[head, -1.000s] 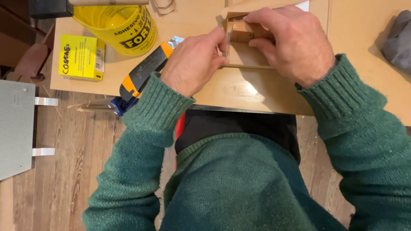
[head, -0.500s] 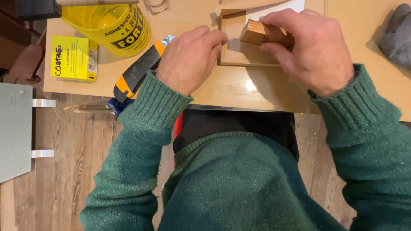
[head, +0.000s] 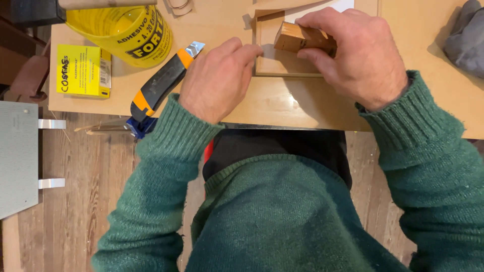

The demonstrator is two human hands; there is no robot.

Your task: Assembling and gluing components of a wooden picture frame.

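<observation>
gripping wood block (head: 302, 38), left hand (head: 218, 80) bracing frame edge (head: 288, 74).

A pale tan wooden surface (head: 282, 103) stands over a floor of grey-brown wooden planks (head: 96, 191); a flat grey metal panel (head: 17, 156) sits at the left.

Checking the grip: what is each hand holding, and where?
Right hand grips the wooden block by its right end; left hand holds nothing, fingertips touching the flat board.

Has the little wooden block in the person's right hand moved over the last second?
Yes. The wooden block, held by the right hand, has slid rightward along the flat wooden frame, away from the left hand at the frame's left edge.
</observation>
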